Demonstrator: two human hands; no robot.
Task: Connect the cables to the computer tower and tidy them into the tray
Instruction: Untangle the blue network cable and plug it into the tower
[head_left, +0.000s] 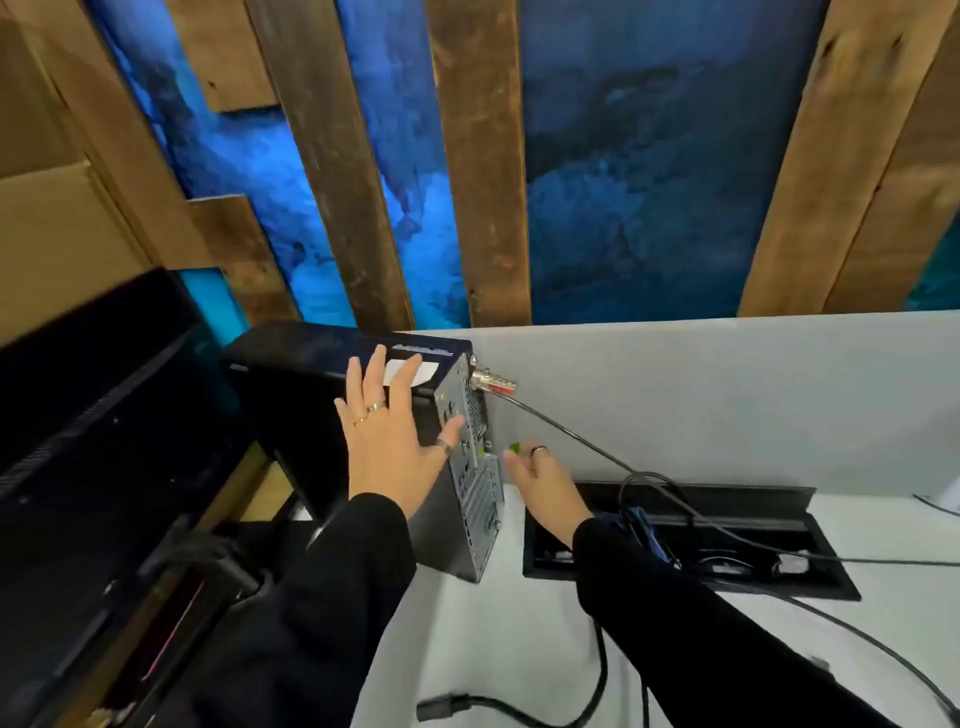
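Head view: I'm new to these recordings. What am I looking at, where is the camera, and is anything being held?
There is no machine here, just a person wearing a wide-angle camera on the head, looking down at their own hands. The left hand lies flat and open against the side of a small black computer tower standing on a white desk. The right hand reaches behind the tower's rear panel; its fingertips are partly hidden, so a grip cannot be confirmed. A metal lock cable hangs from the tower's top corner. Right of it a recessed cable tray holds cables. A loose power plug lies near the bottom.
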